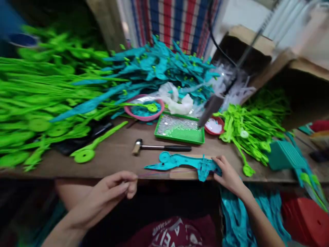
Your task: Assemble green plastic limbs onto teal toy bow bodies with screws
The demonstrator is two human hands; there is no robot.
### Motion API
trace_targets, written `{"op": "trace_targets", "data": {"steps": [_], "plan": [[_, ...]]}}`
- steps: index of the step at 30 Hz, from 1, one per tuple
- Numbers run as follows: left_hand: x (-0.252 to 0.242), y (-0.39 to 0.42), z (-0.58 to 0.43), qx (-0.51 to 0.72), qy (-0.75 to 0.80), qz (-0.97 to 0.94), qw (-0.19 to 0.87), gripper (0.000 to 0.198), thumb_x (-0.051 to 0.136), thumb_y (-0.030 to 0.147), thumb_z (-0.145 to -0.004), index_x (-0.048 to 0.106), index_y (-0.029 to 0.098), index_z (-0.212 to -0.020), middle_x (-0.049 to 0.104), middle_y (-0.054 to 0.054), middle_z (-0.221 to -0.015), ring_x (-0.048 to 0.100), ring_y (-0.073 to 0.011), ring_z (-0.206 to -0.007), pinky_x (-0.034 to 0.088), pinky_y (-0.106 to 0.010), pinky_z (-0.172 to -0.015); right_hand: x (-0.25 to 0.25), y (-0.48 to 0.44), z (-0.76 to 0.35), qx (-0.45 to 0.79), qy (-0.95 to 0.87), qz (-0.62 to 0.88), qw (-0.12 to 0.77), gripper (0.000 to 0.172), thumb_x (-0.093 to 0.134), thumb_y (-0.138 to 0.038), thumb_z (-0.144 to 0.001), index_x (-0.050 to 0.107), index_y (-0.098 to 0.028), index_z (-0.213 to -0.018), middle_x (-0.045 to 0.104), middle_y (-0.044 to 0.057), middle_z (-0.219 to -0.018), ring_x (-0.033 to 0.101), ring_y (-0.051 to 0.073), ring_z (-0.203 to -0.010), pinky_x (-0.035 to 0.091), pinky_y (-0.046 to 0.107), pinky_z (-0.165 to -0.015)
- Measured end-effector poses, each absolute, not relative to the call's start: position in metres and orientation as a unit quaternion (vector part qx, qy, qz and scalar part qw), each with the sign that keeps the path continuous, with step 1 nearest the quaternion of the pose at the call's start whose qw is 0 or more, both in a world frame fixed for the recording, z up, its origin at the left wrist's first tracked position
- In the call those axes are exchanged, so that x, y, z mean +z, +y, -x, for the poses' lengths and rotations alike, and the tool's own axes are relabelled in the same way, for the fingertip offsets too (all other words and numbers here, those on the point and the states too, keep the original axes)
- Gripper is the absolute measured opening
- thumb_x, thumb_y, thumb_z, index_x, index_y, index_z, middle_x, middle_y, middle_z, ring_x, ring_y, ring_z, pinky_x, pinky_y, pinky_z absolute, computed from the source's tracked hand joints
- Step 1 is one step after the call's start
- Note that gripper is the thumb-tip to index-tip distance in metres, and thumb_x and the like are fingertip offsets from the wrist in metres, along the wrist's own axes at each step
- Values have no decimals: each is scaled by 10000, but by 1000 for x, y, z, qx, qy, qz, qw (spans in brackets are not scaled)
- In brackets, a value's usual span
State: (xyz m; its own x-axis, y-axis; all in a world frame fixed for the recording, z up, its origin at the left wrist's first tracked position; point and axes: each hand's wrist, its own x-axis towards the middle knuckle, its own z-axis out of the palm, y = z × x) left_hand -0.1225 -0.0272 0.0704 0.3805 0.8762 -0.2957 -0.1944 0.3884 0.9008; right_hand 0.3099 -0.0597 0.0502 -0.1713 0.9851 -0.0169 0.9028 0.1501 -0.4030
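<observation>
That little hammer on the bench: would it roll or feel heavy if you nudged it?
The hammer lies flat on the wooden bench; its round black handle might roll slightly, though the crosswise head probably stops it. The metal-looking head likely makes it head-heavy.

right hand [227, 175] grips teal piece [180, 163] — left hand [113, 192] pinches thread [164, 173].

Wooden workbench [120, 154], seemingly striped curtain [177, 24]

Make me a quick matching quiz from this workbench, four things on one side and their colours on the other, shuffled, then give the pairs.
Things:
1. part under the right hand
2. tray of small pieces
3. round dish beside the tray
4. hammer handle

Colours:
A. red
B. black
C. teal
D. green

Pairs: 1-C, 2-D, 3-A, 4-B.
</observation>
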Motion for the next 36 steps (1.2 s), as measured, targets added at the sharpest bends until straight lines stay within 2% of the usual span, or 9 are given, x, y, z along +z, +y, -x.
{"op": "trace_targets", "data": {"steps": [6,10,13,20,26,28,31,33,36], "plan": [[53,-26,83,367,489,-564,554,328,601,421,-912,779,226,-1107,757,-66,-845,693,-201,-745,563,-340,-778,89,36,-209,87,-858,469,188,300,513,-229,-957,600,-237,-1244,664,122,-1164,661,264,-1063,575,438,-900],[46,-19,59,362,408,-733,406,329,481,260,-968,761,235,-1138,744,-60,-872,684,-186,-791,549,-280,-768,80,89,-95,38,-928,369,-32,217,484,-183,-958,606,-154,-1135,694,129,-1040,706,236,-819,555,332,-651],[39,-18,61,377,354,-788,333,344,465,174,-949,735,223,-1156,745,-57,-842,691,-187,-770,538,-262,-742,66,109,-45,3,-944,320,-83,193,481,-155,-951,598,-132,-1101,704,106,-965,706,226,-726,509,301,-554],[19,-18,83,372,407,-728,407,103,547,141,-927,607,214,-966,740,34,-724,683,-120,-600,471,-181,-587,74,105,2,-61,-962,249,-96,153,484,-152,-965,566,-141,-1094,661,103,-971,690,225,-719,497,296,-507],[38,-15,106,405,428,-808,7,328,399,332,-1072,535,220,-796,629,27,-599,613,-140,-513,379,-298,-526,81,134,29,-22,-963,250,-101,227,440,-74,-960,640,-106,-1062,654,180,-1092,678,273,-943,566,344,-661],[52,-11,121,399,434,-802,-97,365,372,258,-1075,492,221,-732,560,36,-557,559,-143,-479,333,-332,-508,88,130,14,60,-957,282,-43,219,453,-129,-983,652,-125,-1074,662,161,-1102,669,247,-983,570,349,-780],[67,-2,136,376,464,-782,-181,368,411,214,-1057,467,222,-693,521,39,-542,519,-151,-469,304,-346,-507,98,101,-20,389,-852,334,102,272,461,-340,-1024,654,-202,-1158,695,85,-1078,672,197,-1014,539,328,-923],[67,4,133,365,483,-770,-201,382,385,213,-1063,482,221,-693,534,31,-542,525,-157,-470,308,-343,-512,96,75,-40,575,-730,347,131,364,463,-493,-1007,642,-234,-1189,703,44,-1002,686,166,-838,555,296,-815],[60,14,123,349,523,-763,-151,416,354,273,-1073,531,220,-700,563,20,-512,541,-164,-444,289,-327,-484,78,49,-60,643,-659,367,134,478,490,-648,-945,665,-207,-1006,633,1,-750,578,124,-590,490,238,-601]]}}
